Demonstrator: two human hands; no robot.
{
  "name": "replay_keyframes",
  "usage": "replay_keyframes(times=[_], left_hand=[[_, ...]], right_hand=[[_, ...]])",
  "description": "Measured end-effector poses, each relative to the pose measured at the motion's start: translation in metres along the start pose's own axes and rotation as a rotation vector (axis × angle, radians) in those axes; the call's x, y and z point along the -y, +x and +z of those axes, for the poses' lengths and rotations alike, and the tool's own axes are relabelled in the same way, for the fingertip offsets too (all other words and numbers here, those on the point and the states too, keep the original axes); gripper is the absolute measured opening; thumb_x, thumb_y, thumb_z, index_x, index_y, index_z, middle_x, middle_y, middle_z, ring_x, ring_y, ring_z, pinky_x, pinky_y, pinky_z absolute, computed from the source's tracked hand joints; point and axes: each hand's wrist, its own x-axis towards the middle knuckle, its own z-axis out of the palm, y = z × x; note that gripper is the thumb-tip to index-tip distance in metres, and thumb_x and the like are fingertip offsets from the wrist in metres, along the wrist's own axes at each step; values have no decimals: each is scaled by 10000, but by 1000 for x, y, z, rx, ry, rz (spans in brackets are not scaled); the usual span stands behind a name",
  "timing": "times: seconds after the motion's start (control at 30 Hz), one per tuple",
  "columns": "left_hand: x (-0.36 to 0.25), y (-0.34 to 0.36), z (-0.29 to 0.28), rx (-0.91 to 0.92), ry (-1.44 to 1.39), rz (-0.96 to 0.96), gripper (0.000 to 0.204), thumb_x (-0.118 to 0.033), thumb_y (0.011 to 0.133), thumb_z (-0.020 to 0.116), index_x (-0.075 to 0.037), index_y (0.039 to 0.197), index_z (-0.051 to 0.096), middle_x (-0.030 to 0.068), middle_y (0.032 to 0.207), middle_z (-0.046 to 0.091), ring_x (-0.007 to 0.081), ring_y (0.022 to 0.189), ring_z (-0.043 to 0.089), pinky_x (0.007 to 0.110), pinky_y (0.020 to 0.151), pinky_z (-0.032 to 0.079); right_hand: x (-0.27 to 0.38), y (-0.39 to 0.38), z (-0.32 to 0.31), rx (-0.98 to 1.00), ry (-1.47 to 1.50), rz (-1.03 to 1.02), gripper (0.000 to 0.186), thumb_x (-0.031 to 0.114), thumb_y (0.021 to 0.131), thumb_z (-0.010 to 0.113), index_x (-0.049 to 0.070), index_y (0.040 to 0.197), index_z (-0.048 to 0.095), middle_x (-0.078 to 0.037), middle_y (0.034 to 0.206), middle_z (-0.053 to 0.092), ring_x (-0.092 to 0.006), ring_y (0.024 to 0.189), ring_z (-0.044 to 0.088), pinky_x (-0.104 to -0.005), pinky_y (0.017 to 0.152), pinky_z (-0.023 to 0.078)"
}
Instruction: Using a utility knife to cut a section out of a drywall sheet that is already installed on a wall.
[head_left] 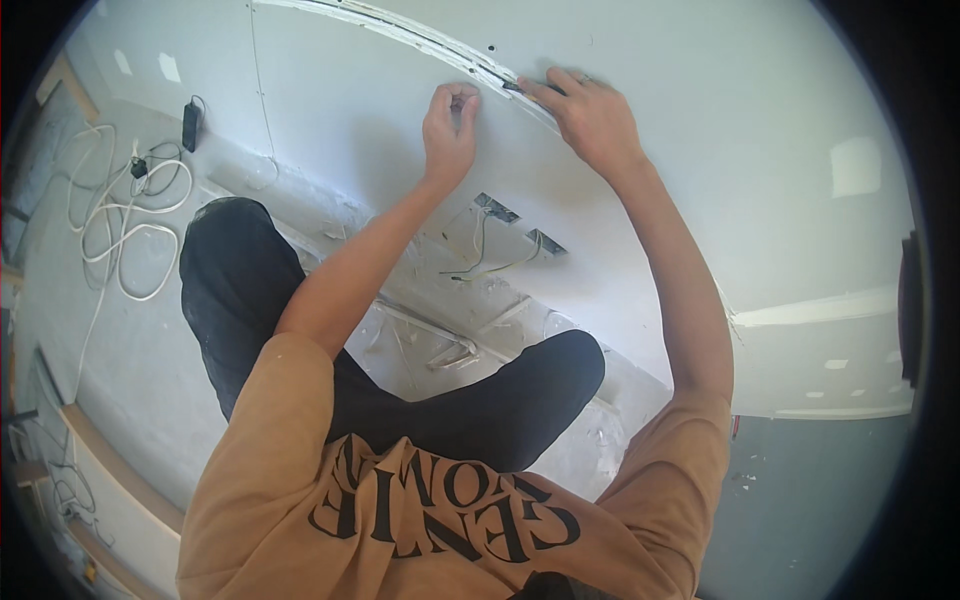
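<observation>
A long white strip with a dark groove (427, 38) runs slantwise along the pale wall, with rough white filler along its edges. My right hand (597, 122) is against the wall at the strip's right part. Its fingertips are at a small dark piece (512, 87) in the groove, whose kind I cannot make out. Just below the strip, my left hand (450, 135) is curled, with fingers and thumb drawn together near the wall. Whatever it may hold is hidden or too small to name.
Two rectangular wall openings (497, 208) with loose wires (483, 243) lie below my hands. Debris and thin strips (425, 320) litter the floor between my black-trousered legs. At left are a coiled white cable (150, 228) and a black box-shaped device (191, 125).
</observation>
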Motion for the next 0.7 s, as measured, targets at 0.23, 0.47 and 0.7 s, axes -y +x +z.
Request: replay_keyframes(times=[0.23,0.47,0.7], left_hand=[[-12,9,7,4,-22,55,133,-28,1035,686,16,1160,687,131,1056,705,246,928,688,368,878,553],[-20,6,15,92,-6,140,238,22,971,723,-18,1205,730,128,1027,678,261,907,682,370,843,559],[-14,10,17,99,85,212,220,-22,920,791,-51,1136,769,120,1026,680,298,899,678,398,817,564]], right_hand=[[-7,-8,-7,47,-24,-57,486,60,915,683,270,1343,777,-3,1082,680,-220,872,725,-386,808,598],[-10,-9,-13,92,-18,-56,489,52,903,698,255,1342,770,-7,1107,689,-225,875,723,-392,822,596],[-17,-33,-24,209,-26,-49,492,59,911,710,249,1361,760,-13,1118,690,-235,917,722,-401,840,597]])
